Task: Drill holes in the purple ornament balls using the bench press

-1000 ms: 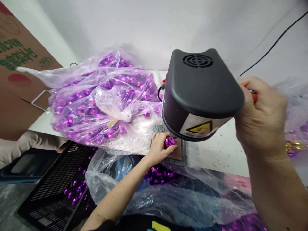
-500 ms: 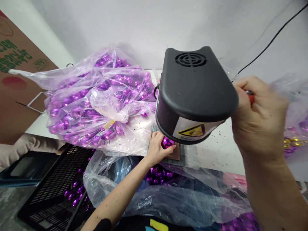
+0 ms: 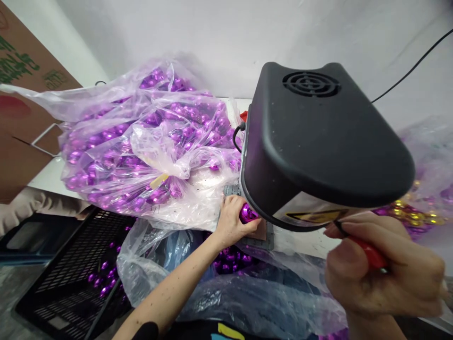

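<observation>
Head view, left to right. Upper left: a brown cardboard box point(image 3: 21, 94) with green print, matte and flat-sided. Lower left: a black plastic crate point(image 3: 60, 283) with a fine grid floor, a few small glossy purple spheres lying in it. Centre left: a large clear plastic bag point(image 3: 141, 141), crinkled and knotted, heaped with shiny metallic-purple balls; it rests on the white table point(image 3: 307, 238), whose surface is speckled with dark flecks. Bottom centre: a second, slack film bag point(image 3: 247, 297) with more purple balls showing through it.

Centre: the left hand point(image 3: 231, 222), fingers curled around a single purple ball point(image 3: 247, 213), smooth and mirror-bright. The ball sits just left of a flat brownish pad point(image 3: 264, 232) on a grey ruled plate, directly beneath the front lip of the machine.

Centre right: a black housing point(image 3: 318, 141), matte moulded plastic with rounded edges, a circular vent grille on top and a yellow triangular warning label point(image 3: 314, 216) on its pale underside. A thin black cable point(image 3: 414, 68) crosses the wall at upper right.

Lower right: the right hand point(image 3: 382, 276), closed in a fist around a red handle point(image 3: 370, 255), just below the housing. Far right: gold and purple balls point(image 3: 410, 217) in blurred film.
</observation>
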The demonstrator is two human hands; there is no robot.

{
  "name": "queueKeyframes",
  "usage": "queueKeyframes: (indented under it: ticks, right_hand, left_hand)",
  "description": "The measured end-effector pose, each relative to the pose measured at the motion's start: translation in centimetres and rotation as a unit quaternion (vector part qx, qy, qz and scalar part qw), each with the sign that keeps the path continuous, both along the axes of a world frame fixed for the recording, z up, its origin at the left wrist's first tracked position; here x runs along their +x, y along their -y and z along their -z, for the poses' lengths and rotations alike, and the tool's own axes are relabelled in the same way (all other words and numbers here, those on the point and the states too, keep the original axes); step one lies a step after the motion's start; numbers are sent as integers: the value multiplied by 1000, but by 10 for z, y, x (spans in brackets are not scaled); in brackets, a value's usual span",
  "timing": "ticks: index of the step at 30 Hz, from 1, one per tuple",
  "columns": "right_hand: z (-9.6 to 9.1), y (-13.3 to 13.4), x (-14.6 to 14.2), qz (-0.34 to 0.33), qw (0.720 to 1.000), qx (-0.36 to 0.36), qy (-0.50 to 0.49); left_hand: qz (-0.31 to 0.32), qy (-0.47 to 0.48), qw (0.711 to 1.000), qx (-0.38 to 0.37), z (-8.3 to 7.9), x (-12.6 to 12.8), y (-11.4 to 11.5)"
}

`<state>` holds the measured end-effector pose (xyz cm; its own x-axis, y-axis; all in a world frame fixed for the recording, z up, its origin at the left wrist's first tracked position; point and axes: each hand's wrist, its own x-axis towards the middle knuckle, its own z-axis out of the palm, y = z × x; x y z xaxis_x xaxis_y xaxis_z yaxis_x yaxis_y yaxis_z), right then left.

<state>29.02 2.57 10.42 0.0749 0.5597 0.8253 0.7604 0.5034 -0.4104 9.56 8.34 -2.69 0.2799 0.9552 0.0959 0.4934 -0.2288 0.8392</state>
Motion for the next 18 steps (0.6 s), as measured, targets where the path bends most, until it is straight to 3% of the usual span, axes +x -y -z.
queueKeyframes:
  ticks: [7, 18]
  right_hand:
    - [17, 16, -5, 40, 997, -44, 55]
    - [40, 19, -7, 20, 997, -51, 46]
  left_hand:
    - [6, 10, 1000, 8, 2, 1, -1]
    - [2, -2, 1000, 1, 1, 1, 0]
